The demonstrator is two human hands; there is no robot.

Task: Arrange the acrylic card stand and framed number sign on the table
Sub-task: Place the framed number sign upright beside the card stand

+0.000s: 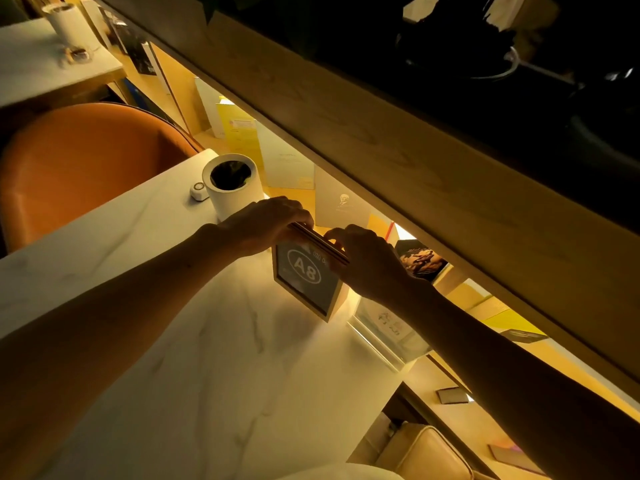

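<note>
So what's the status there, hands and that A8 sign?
Left hand and right hand both grip the top edge of the framed A8 sign, standing on the marble table. Acrylic card stand just right, untouched. White cylindrical container close behind.

We see two bare forearms reaching in from the bottom edge, both without sleeves, watches, bracelets or rings as far as the dim warm light lets us tell. Our left hand (266, 221) shows its back and knuckles, the fingers slim and the nails short where we can make them out. Our right hand (367, 261) likewise shows its back, with the thumb and first fingers visible and the wrist bone standing out just behind it. At the very bottom edge we catch a pale curved bit of cloth, perhaps clothing; we cannot tell.
</note>
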